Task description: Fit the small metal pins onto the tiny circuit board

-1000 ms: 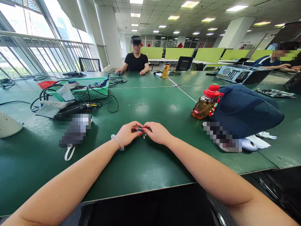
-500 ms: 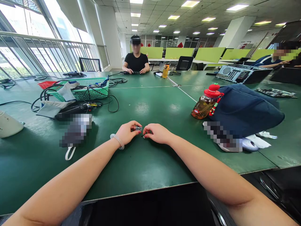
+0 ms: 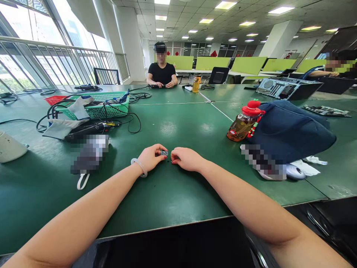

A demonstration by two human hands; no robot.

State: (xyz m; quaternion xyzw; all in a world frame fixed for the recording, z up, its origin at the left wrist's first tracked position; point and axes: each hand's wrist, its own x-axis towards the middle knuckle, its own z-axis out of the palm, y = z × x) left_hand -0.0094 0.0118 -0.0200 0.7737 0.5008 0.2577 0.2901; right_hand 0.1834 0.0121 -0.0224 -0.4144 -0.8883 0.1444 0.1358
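My left hand (image 3: 150, 158) pinches a small circuit board (image 3: 164, 153) between thumb and fingers, just above the green table (image 3: 167, 197). A pale bracelet (image 3: 139, 167) circles that wrist. Close by on the right, my right hand (image 3: 187, 158) has its thumb and fingers pressed together, low over the tabletop. A tiny light speck shows at its fingertips; what they hold, if anything, is too small to name. Between the two hands lies a tiny dark piece (image 3: 168, 161). The hands do not touch each other.
At left stand a green basket (image 3: 108, 111) with cables and gloves, and a blurred-out pouch (image 3: 90, 154). A red-lidded bottle (image 3: 242, 123), a navy bag (image 3: 290, 130) and a mouse (image 3: 295, 171) are at right. Across the table sits a person (image 3: 161, 72).
My right hand has shifted slightly right, away from the board, and the tiny dark piece now shows apart from its fingertips. The left hand keeps its hold on the board.
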